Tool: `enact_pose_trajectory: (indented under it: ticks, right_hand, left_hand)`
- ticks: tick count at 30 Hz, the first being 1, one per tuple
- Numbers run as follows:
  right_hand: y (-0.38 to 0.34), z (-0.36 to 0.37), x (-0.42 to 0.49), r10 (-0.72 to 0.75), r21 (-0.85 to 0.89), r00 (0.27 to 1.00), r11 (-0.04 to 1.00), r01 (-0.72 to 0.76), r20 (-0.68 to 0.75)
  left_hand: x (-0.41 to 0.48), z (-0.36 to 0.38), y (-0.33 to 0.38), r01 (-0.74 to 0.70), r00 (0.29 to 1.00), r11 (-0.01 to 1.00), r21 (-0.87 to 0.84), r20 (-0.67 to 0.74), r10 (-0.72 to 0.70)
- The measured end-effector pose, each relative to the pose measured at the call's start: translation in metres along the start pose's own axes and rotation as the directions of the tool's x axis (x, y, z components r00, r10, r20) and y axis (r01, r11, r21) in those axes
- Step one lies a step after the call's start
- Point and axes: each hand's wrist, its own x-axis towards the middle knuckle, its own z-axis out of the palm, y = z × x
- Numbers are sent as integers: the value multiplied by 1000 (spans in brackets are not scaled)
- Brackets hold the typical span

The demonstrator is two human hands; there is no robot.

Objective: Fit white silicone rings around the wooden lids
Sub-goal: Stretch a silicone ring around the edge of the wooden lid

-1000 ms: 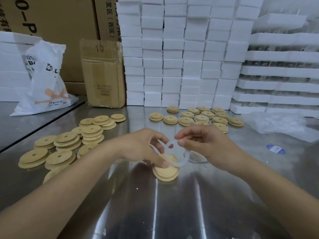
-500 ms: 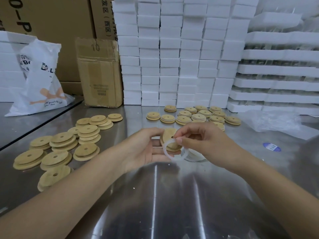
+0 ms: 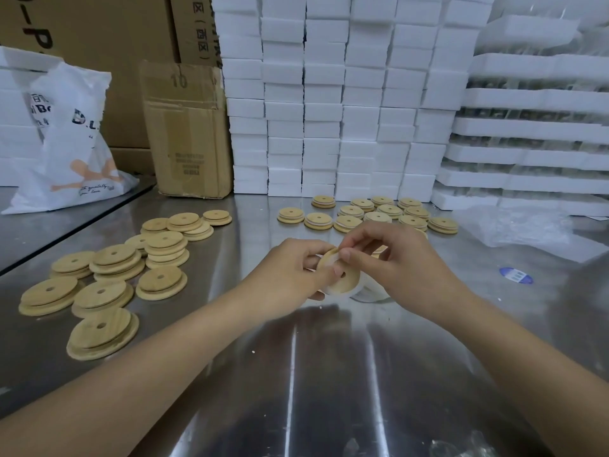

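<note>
lid (image 3: 342, 278) at frame centre, fingers of left hand (image 3: 290, 272) curled round it; right hand (image 3: 405, 265) pinches white ring (image 3: 326, 288) at its upper rim — a slipped pinch could let stretched silicone spring off.

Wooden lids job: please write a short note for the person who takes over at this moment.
Left hand holds one wooden lid, tilted, above the table.
Right hand pinches the white ring at the lid's top rim; it looks only partly seated.
Bare lids: stacks at the left. Ringed lids, as it seems: back group. Spare rings: under the right hand.
Left to do: seat this ring fully, then the left stacks.
</note>
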Motion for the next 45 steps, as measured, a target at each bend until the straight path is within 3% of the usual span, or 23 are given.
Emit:
enact_pose_trajectory:
  ticks: [6,11,17,26,35,45]
  right_hand:
    - [3,1,1,-4,-32,1000,999,4,-4]
    - [4,-1,2,-5,2,1000,1000,5,11]
    - [4,-3,3,12,48,1000,999,-13,24]
    - [1,-11,3,62,132,996,989,-70,64]
    - [6,-23,7,107,222,987,966,-132,118]
    - [10,-28,8,200,324,970,916,-236,139]
  left_hand:
    - [0,0,-1,-60,998,988,146,11,59]
    - [1,-2,-1,-65,998,988,139,7,64]
    - [1,-4,1,-48,999,996,72,9,47]
    - [-2,-9,6,67,991,979,-194,127,-43]
    - [0,-8,9,-72,997,984,-164,16,75]
    - [3,-15,6,-76,997,971,-228,-7,77]
